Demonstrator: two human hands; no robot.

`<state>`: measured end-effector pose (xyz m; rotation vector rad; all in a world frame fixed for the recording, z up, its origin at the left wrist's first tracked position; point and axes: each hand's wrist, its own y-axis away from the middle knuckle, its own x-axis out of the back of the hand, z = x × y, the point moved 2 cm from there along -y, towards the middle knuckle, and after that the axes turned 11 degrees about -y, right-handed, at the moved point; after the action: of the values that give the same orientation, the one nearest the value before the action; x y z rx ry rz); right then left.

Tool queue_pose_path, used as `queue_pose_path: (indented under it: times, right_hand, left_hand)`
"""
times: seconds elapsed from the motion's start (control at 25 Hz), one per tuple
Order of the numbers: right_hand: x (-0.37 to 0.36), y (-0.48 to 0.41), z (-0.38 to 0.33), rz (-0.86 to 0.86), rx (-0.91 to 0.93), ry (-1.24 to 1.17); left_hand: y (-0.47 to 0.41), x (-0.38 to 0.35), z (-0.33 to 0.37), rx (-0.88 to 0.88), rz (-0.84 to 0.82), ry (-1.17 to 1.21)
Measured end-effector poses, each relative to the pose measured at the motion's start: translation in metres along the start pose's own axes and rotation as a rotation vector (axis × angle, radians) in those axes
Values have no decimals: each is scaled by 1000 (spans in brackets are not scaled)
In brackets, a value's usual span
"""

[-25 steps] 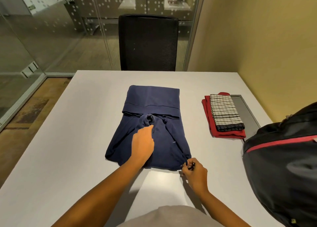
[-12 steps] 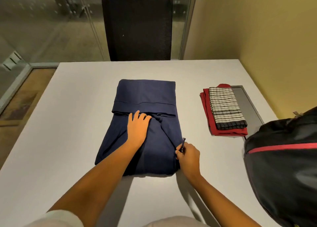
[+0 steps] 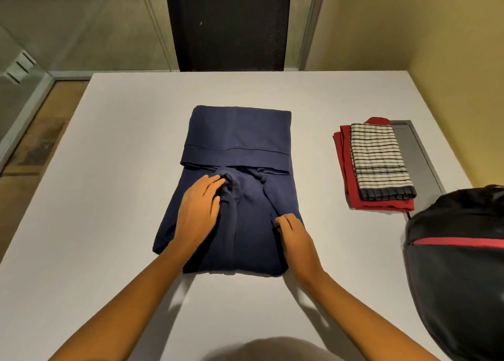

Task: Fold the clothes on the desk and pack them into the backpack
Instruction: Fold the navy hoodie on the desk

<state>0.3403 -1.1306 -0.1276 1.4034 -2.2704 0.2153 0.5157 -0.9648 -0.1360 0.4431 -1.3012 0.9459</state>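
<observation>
The navy blue cotton garment (image 3: pixel 237 131) lies half folded at the centre of the frame on the white desk (image 3: pixel 109 224). The left hand (image 3: pixel 200 205) rests flat on it, fingers straight and close together beside a bunched ridge, likely pinning the layers while the fold is tidied. The right hand (image 3: pixel 293 232), at the garment's lower right, has its fingers curled in and appears to pinch the cloth's edge to tuck it. A folded red cloth (image 3: pixel 343 169) topped by a checked black-and-white cloth (image 3: pixel 379 164) waits at the right, near the black backpack with a red stripe (image 3: pixel 458 279) in the lower right corner, handy for packing
</observation>
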Motion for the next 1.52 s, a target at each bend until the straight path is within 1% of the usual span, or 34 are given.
queue_pose_path:
  times: [0.04,0.08,0.16,0.2,0.24,0.32,0.4,0.44,0.56,0.68,0.76,0.96,1.12,1.2,1.28,1.32,1.44,1.52]
  right_hand:
    - [5,4,3,-7,-48,-89]
    - [9,7,7,-33,-81,-121]
    - [12,12,17,-97,-56,-62]
    - [13,16,24,-98,-11,34]
    - [14,20,32,-106,106,212]
    - [9,29,52,-217,412,502]
    - [4,36,64,-360,484,608]
    - [0,38,67,-397,509,648]
    - [-10,38,63,-417,503,807]
    - [-16,33,64,-397,523,853]
    - [-18,33,65,-414,490,873]
    - [-13,35,59,-412,483,884]
    - [-3,44,70,-400,542,891]
    - [6,56,78,-351,607,843]
    - [12,70,85,-250,722,814]
    - [14,77,88,-221,746,815]
    - [20,99,94,-265,682,806]
    - [29,113,94,-327,620,732]
  left_hand:
    - [10,2,-10,16,-5,9]
    - [21,3,-20,16,-15,7]
    - [41,4,-35,-26,-40,-12]
    - [52,4,-41,-59,-56,-29]
    - [61,4,-47,-92,-70,-48]
    - [79,4,-61,-125,-99,-66]
    - [95,2,-78,-122,-132,-51]
    - [103,1,-86,-123,-144,-43]
    - [117,-2,-98,-126,-181,4]
    - [118,-4,-98,-30,-214,53]
    - [118,-4,-97,4,-198,97]
    - [124,0,-103,-13,-226,131]
    - [148,-2,-91,-12,-225,131]
    - [171,-4,-80,12,-223,163]
    - [194,-6,-70,47,-197,194]
    - [206,-7,-65,44,-179,200]
    - [236,-4,-55,-15,-156,240]
    - [245,5,-51,-13,-170,317]
